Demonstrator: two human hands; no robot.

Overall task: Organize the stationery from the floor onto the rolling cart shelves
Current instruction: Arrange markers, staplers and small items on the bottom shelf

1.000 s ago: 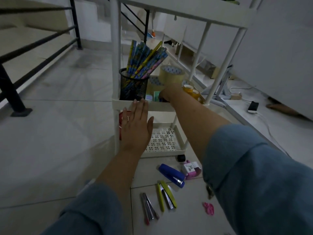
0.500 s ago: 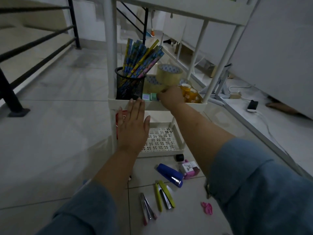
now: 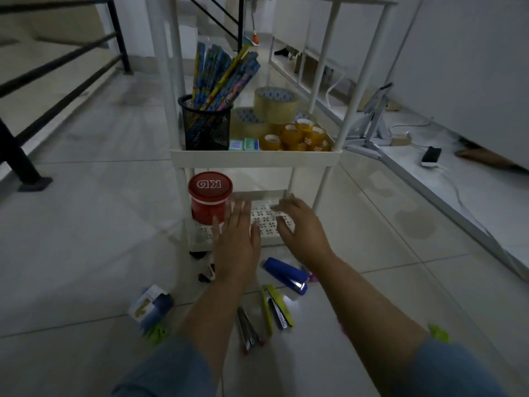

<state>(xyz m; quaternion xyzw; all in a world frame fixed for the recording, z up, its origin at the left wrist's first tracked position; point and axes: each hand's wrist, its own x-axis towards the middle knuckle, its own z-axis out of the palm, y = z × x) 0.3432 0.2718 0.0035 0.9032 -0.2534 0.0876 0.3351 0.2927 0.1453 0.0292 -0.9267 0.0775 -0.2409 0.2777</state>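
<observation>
Floor: yellow stapler [image 3: 276,306], red stapler [image 3: 248,332], blue stapler [image 3: 286,275], a pack [image 3: 150,306] and clips [image 3: 206,275] lie loose, not yet shelved
Hands: left hand [image 3: 237,239] flat with fingers spread, right hand [image 3: 300,224] relaxed, both empty, low before the bottom shelf [image 3: 264,217]
Change: a second ago the right reached among the tapes and the left rested on the middle shelf [image 3: 254,159] rim; both have dropped away
Bottom shelf: red tub [image 3: 210,199] at its left
Middle shelf: pencil cup [image 3: 207,124], small boxes [image 3: 244,144], tape rolls [image 3: 276,104]
Meaning: that drop-off looks finished; probably a floor pick comes next
</observation>
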